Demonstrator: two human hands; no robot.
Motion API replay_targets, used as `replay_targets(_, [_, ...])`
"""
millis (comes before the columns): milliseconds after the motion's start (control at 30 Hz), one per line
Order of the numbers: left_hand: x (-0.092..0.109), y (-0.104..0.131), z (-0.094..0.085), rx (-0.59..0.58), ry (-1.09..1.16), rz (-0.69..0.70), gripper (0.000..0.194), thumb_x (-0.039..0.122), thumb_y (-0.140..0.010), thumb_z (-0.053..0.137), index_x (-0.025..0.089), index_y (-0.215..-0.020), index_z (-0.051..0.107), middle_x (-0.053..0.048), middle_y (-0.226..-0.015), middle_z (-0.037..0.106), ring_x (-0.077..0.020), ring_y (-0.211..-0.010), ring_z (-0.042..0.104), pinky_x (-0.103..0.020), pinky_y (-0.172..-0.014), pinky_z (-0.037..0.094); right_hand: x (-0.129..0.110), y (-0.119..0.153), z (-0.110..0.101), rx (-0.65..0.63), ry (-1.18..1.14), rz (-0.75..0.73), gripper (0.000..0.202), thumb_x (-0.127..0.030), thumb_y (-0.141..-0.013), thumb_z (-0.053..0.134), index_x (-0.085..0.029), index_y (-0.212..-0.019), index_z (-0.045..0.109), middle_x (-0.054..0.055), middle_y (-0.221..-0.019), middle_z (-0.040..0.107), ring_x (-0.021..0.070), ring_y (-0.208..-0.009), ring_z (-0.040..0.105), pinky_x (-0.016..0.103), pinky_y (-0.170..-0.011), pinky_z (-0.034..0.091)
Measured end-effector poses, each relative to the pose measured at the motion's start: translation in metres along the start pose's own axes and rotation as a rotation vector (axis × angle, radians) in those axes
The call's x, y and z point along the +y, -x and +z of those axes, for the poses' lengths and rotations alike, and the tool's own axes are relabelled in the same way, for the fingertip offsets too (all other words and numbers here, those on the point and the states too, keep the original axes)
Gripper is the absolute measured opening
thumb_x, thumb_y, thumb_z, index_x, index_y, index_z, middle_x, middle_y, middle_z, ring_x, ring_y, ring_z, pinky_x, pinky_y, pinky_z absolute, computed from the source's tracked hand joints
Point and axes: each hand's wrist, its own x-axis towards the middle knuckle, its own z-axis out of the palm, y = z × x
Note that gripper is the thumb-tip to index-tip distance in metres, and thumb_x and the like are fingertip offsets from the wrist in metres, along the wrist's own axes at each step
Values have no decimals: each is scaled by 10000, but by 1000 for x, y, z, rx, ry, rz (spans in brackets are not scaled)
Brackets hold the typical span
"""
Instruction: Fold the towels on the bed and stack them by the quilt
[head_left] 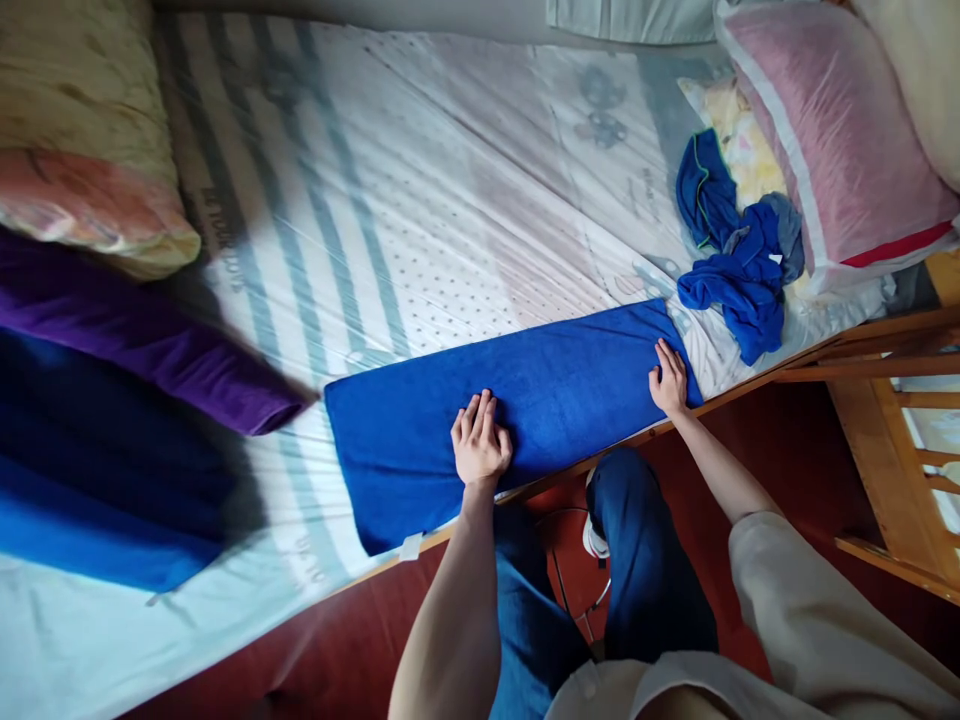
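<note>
A blue towel (570, 385) lies spread as a long flat strip along the near edge of the bed. My left hand (481, 440) rests on the towel left of its middle, palm down with fingers stretched out. Near the towel's right end my right hand (669, 378) lies flat on it, fingers extended. A small white tag (411, 546) sticks out at the towel's lower left edge. Neither hand grips anything.
A crumpled blue cloth (739, 275) lies beside a pink pillow (847, 130) at the right. Purple cloth (150, 330), folded blue cloth (97, 480) and a yellowish pillow (82, 110) are at the left. A wooden ladder (892, 450) stands at right.
</note>
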Motion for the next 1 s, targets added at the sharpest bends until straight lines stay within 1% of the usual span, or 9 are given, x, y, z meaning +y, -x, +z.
replay_targets(133, [5, -2, -2, 10, -10, -13, 580, 250, -945, 463, 157, -1510, 555, -146, -1592, 539, -307, -1525, 447, -534, -1289, 266, 0, -3, -1, -37, -20, 21, 601, -174, -958, 387, -128, -1544, 507, 153, -1590, 549, 259, -1487, 508, 505, -1294, 353])
replay_targets(200, [6, -3, -3, 22, -13, -2, 565, 248, -943, 465, 155, -1490, 574, -147, -1575, 559, -307, -1509, 469, -527, -1281, 281, -11, -8, -1, -49, -43, 65, 616, -199, -967, 405, -108, -1573, 464, 176, -1611, 519, 278, -1515, 474, 530, -1292, 345])
replay_targets(333, [6, -4, -3, 54, -19, 12, 567, 245, -934, 479, 164, -1485, 583, -145, -1553, 582, -307, -1491, 491, -519, -1271, 295, -62, -22, 10, -60, -124, 29, 695, -310, -1007, 473, -129, -1660, 320, 178, -1696, 388, 303, -1603, 326, 584, -1312, 272])
replay_targets(433, [6, -3, -4, 61, -23, 10, 591, 238, -925, 486, 169, -1505, 568, -145, -1551, 584, -308, -1488, 495, -517, -1269, 293, -105, -38, 26, -132, -164, -119, 689, -369, -1036, 462, -129, -1666, 319, 160, -1719, 348, 273, -1632, 263, 531, -1343, 212])
replay_targets(500, [5, -3, -4, 58, -25, 13, 598, 236, -922, 487, 168, -1511, 563, -148, -1553, 581, -309, -1485, 496, -516, -1266, 293, -115, -53, 34, -165, -151, -134, 678, -397, -1052, 440, -109, -1658, 341, 165, -1718, 350, 265, -1634, 255, 504, -1349, 198])
replay_targets(567, [5, -3, -4, 51, -30, 10, 598, 236, -921, 485, 166, -1510, 564, -149, -1553, 581, -311, -1484, 496, -516, -1263, 294, -104, -68, 38, -150, -107, -61, 668, -407, -1067, 400, -95, -1655, 347, 171, -1719, 345, 269, -1636, 248, 509, -1350, 185])
replay_targets(700, [5, -2, -5, 36, -39, -5, 599, 242, -917, 488, 165, -1505, 570, -148, -1552, 582, -314, -1489, 491, -516, -1267, 286, -48, -94, 33, -78, 8, 136, 658, -398, -1089, 305, -80, -1664, 325, 181, -1725, 323, 279, -1632, 253, 531, -1338, 203])
replay_targets(800, [6, -2, -5, 41, -34, -5, 596, 246, -918, 488, 161, -1501, 574, -151, -1556, 577, -314, -1492, 488, -517, -1271, 279, -15, -107, 28, -109, 62, 111, 664, -412, -1092, 300, -80, -1666, 320, 184, -1723, 328, 268, -1625, 275, 515, -1332, 226])
replay_targets(1000, [6, -3, -5, 23, -4, -15, 595, 256, -914, 489, 157, -1494, 579, -162, -1560, 570, -324, -1499, 479, -538, -1270, 274, -6, -112, 28, -140, 92, 57, 673, -419, -1095, 275, -85, -1679, 287, 180, -1732, 307, 264, -1633, 256, 534, -1331, 211])
